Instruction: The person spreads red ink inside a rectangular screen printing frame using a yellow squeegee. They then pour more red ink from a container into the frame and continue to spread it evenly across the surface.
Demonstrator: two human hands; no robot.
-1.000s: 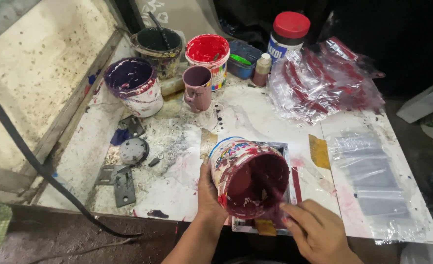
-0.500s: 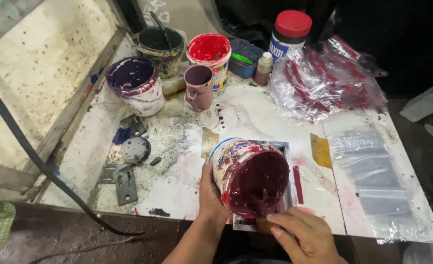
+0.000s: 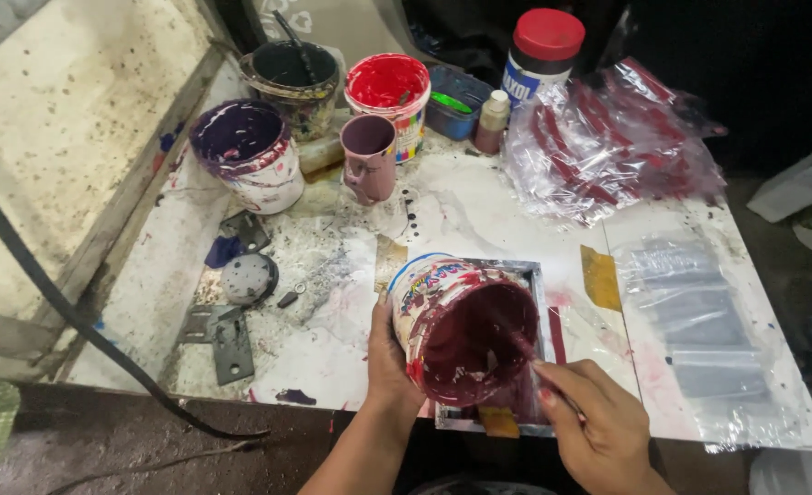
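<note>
- My left hand (image 3: 389,353) wraps the side of the tilted paint tub (image 3: 465,325), fingers curled round its smeared wall, mouth turned toward me.
- The tub sits low at the near edge of the work table (image 3: 479,215), tipped over a shallow metal tray (image 3: 536,275) that shows behind and beside it.
- My right hand (image 3: 598,426) pinches a thin stirring stick (image 3: 516,341), fingers narrowed on it; the far end reaches into the dark maroon paint inside the tub.
- I judge the step in hand to be scraping or stirring the maroon paint off the inner wall.
- The next move, as I read it, calls for a steady tilt from the left and short strokes along the wall from the right, so nothing slops over the rim.
- Farther back stand a purple-stained bucket (image 3: 248,154), a red paint pot (image 3: 388,92), a mauve cup (image 3: 368,156) and a red-lidded jar (image 3: 541,55); crumpled plastic bags (image 3: 607,147) lie to the right.
</note>
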